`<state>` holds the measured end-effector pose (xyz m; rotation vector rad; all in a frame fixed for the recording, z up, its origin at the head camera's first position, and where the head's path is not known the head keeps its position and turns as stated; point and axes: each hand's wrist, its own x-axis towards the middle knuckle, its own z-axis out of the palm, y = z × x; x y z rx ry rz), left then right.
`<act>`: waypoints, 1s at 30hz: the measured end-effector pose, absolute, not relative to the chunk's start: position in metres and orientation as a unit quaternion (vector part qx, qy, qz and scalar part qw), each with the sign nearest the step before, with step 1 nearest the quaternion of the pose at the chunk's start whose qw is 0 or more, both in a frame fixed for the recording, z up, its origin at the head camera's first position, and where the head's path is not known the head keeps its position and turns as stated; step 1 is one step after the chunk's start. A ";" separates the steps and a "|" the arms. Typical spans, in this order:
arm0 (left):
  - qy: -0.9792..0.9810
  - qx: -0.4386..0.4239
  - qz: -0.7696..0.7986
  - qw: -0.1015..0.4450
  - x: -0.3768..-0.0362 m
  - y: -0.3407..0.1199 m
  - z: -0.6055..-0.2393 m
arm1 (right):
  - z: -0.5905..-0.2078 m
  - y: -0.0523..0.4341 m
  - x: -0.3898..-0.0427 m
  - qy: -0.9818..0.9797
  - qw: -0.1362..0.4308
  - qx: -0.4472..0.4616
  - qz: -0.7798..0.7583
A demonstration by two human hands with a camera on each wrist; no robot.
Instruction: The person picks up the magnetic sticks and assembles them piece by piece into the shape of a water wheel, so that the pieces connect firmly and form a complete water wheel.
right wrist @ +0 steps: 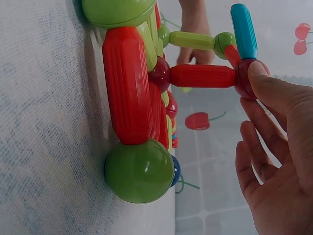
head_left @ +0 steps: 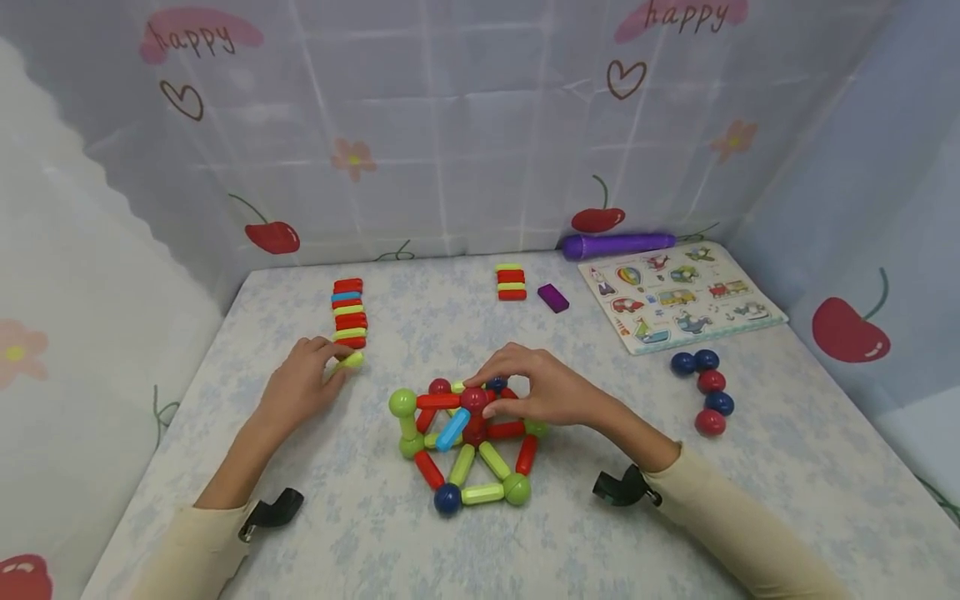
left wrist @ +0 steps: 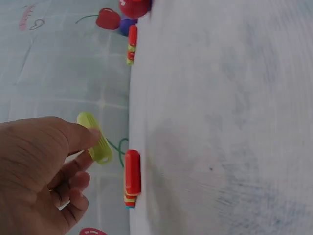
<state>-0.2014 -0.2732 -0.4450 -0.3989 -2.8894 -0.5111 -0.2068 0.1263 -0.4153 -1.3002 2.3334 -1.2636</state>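
Nearest the camera, two wrist mounts sit on cream sleeves at the table's near edge. Left hand [head_left: 303, 387] pinches a yellow-green rod [head_left: 350, 361] between thumb and fingertips, just clear of the near end of a stacked row of rods [head_left: 349, 315] lying beyond it; the left wrist view confirms the rod lifted off the table [left wrist: 220, 122], a red rod [left wrist: 132, 172] heading the stack just past the fingers.

Toward the right hand stands the rod-and-ball structure [head_left: 468, 446], green, red and blue pieces joined on the cloth. Right hand [head_left: 536, 390] rests on its top, fingers curled, thumb and forefinger gripping the dark red ball [right wrist: 252, 78] where a red rod and a blue rod [right wrist: 243, 30] meet.

Judgement: hold that ball steady and low so the frame does not shift, and bring the new rod in end-first to a free ball.

Beyond the right hand lie a short rod stack [head_left: 511, 282], purple block [head_left: 552, 297], puzzle board [head_left: 678, 296] and loose balls [head_left: 705, 392].
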 end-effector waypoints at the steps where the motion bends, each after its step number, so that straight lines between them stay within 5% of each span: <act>1: -0.965 -0.138 -0.198 0.101 -0.196 -0.272 -0.442 | -0.415 0.126 -0.207 0.786 0.093 -0.438 -0.426; 8: -0.886 -0.204 -0.395 0.136 -0.147 -0.253 -0.414 | -0.416 0.126 -0.208 0.785 0.097 -0.439 -0.425; 20: -0.774 -0.348 -0.527 -0.044 -0.098 -0.198 -0.426 | -0.417 0.127 -0.210 0.783 0.087 -0.441 -0.430; 30: -0.796 -0.324 -0.507 -0.071 -0.094 -0.178 -0.459 | -0.418 0.127 -0.209 0.778 0.082 -0.449 -0.431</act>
